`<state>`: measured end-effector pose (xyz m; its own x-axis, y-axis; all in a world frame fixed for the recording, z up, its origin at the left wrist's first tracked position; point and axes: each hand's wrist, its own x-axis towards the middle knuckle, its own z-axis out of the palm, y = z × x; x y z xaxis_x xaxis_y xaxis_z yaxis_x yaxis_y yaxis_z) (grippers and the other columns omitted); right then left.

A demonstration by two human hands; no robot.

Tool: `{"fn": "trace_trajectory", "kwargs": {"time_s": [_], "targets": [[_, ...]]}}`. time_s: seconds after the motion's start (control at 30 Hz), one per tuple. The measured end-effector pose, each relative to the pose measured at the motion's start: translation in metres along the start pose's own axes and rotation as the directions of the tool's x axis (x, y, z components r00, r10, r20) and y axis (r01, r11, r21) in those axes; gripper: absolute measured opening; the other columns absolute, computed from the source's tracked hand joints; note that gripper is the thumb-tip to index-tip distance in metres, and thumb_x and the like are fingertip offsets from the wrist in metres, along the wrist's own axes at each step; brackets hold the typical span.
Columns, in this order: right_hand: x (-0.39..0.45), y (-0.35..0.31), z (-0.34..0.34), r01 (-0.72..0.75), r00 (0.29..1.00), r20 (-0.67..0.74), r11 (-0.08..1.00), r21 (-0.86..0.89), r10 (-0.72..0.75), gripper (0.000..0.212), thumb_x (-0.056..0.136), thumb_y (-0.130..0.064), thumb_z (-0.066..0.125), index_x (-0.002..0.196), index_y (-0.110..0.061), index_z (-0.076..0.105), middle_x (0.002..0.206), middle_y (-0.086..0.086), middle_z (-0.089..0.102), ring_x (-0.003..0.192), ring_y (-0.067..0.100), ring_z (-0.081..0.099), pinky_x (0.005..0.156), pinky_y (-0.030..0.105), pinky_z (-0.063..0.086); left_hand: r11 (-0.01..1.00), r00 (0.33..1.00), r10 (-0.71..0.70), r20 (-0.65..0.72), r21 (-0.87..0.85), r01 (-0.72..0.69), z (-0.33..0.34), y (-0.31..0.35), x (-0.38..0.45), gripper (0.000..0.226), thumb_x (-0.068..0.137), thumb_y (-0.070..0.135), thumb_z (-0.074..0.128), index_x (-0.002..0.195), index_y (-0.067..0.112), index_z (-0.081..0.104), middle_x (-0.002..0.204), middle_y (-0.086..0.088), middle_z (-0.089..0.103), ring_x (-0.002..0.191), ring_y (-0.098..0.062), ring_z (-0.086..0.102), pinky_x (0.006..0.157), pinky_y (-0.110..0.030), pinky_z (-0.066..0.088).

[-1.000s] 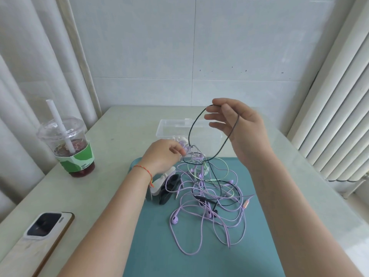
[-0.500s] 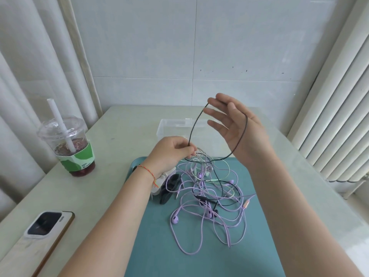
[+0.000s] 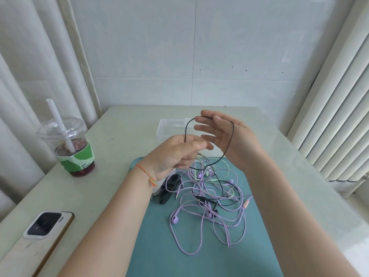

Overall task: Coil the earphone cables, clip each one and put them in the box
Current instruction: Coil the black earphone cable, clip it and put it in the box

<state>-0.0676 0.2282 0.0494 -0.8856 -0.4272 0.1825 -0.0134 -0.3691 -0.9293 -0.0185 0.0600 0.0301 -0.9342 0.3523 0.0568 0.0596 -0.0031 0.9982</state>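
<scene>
A black earphone cable [image 3: 229, 144] loops over the straight, spread fingers of my right hand [image 3: 229, 134], raised above the mat. My left hand [image 3: 177, 152] pinches the cable's near end just left of the right hand. The rest of the black cable trails down into a tangle of purple earphones [image 3: 209, 212] and a pale green cable [image 3: 229, 172] on the teal mat [image 3: 159, 246]. Black and white clips [image 3: 169, 186] lie at the mat's left edge, partly under my left wrist. The clear plastic box [image 3: 169, 126] stands behind my hands.
An iced drink cup with a straw [image 3: 67, 144] stands at the left of the table. A phone [image 3: 44, 224] lies at the near left on a wooden board. Curtains hang at left, blinds at right.
My left hand has risen and moved right with the cable end, close to the right hand. The right hand's fingers have straightened, and the black loop around them has tightened.
</scene>
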Motion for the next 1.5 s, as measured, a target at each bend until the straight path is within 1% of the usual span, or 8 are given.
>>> {"fn": "trace_trajectory", "kwargs": {"time_s": [0.2, 0.33, 0.47, 0.63, 0.93, 1.17, 1.33, 1.5], "targets": [[0.001, 0.001, 0.001, -0.077, 0.994, -0.089, 0.995, -0.064, 0.071, 0.028, 0.099, -0.006, 0.043, 0.12, 0.004, 0.058, 0.106, 0.024, 0.068, 0.093, 0.034, 0.067, 0.076, 0.037, 0.056, 0.941, 0.998, -0.045, -0.032, 0.335, 0.053, 0.0, 0.0, -0.003, 0.007, 0.09, 0.015, 0.067, 0.088, 0.011, 0.073, 0.047, 0.014, 0.05, 0.043, -0.004, 0.033, 0.044, -0.015, 0.025], [0.001, 0.003, 0.004, -0.113, 0.984, -0.15, 0.99, -0.083, 0.1, 0.027, 0.098, -0.004, 0.04, 0.115, 0.006, 0.058, 0.103, 0.023, 0.07, 0.085, 0.032, 0.069, 0.065, 0.031, 0.056, 0.945, 0.99, -0.068, 0.126, 0.325, 0.024, -0.009, 0.003, -0.009, 0.012, 0.083, 0.023, 0.073, 0.095, 0.021, 0.076, 0.067, 0.002, 0.06, 0.069, -0.013, 0.053, 0.067, -0.019, 0.041], [0.002, 0.003, 0.007, -0.122, 0.975, -0.199, 0.989, -0.086, 0.103, 0.021, 0.098, -0.011, 0.046, 0.104, 0.002, 0.061, 0.093, 0.019, 0.071, 0.076, 0.027, 0.069, 0.062, 0.029, 0.056, 0.973, 0.977, -0.1, 0.189, 0.225, 0.056, -0.006, 0.001, -0.007, 0.026, 0.089, 0.025, 0.053, 0.093, 0.014, 0.076, 0.058, 0.001, 0.034, 0.051, -0.012, 0.023, 0.046, -0.02, 0.018], [0.002, 0.001, 0.007, -0.153, 0.943, -0.306, 0.988, -0.038, 0.134, 0.015, 0.097, -0.015, 0.051, 0.095, -0.003, 0.059, 0.075, 0.013, 0.066, 0.059, 0.022, 0.061, 0.052, 0.026, 0.052, 0.969, 0.979, -0.071, 0.193, 0.245, 0.022, -0.009, -0.002, -0.006, 0.013, 0.089, 0.019, 0.063, 0.085, 0.017, 0.076, 0.062, 0.001, 0.054, 0.048, -0.008, 0.036, 0.048, -0.019, 0.024], [-0.006, 0.012, 0.018, -0.227, 0.953, 0.097, 0.885, -0.405, 0.289, 0.014, 0.096, -0.003, 0.047, 0.1, -0.002, 0.061, 0.082, 0.017, 0.07, 0.072, 0.028, 0.067, 0.078, 0.036, 0.056, 0.947, 0.871, 0.077, -0.486, -0.238, -0.217, -0.024, -0.009, 0.009, 0.024, 0.098, 0.02, 0.051, 0.087, 0.008, 0.068, 0.063, 0.004, 0.064, 0.034, -0.004, 0.029, 0.037, -0.017, 0.013], [-0.004, 0.007, 0.0, -0.132, 0.973, -0.049, 0.366, -0.921, 0.228, 0.011, 0.086, -0.029, 0.07, 0.089, -0.019, 0.075, 0.086, -0.002, 0.072, 0.076, 0.015, 0.064, 0.063, 0.02, 0.047, 0.86, 0.611, 0.013, -0.792, -0.303, -0.411, -0.05, -0.019, 0.007, 0.019, 0.1, 0.022, 0.049, 0.093, 0.017, 0.065, 0.074, 0.007, 0.07, 0.035, -0.004, 0.026, 0.037, -0.016, 0.019], [-0.002, -0.002, -0.004, -0.069, 0.984, -0.156, 0.625, -0.778, -0.085, 0.011, 0.089, -0.02, 0.066, 0.088, -0.02, 0.077, 0.07, 0.003, 0.065, 0.057, 0.014, 0.048, 0.055, 0.023, 0.04, 0.964, 0.732, -0.111, -0.672, -0.251, -0.084, -0.037, -0.02, 0.012, 0.009, 0.092, 0.011, 0.059, 0.084, 0.01, 0.064, 0.079, -0.005, 0.068, 0.037, -0.005, 0.031, 0.035, -0.015, 0.015], [-0.002, -0.005, 0.0, -0.054, 0.982, -0.187, 0.907, -0.417, -0.027, 0.013, 0.093, -0.005, 0.058, 0.09, -0.003, 0.07, 0.068, 0.01, 0.065, 0.055, 0.02, 0.061, 0.051, 0.026, 0.051, 0.991, 0.907, -0.128, -0.402, -0.007, 0.136, -0.013, -0.016, 0.012, 0.02, 0.091, 0.024, 0.062, 0.096, 0.008, 0.074, 0.08, -0.008, 0.069, 0.038, -0.007, 0.031, 0.036, -0.017, 0.017]]}}
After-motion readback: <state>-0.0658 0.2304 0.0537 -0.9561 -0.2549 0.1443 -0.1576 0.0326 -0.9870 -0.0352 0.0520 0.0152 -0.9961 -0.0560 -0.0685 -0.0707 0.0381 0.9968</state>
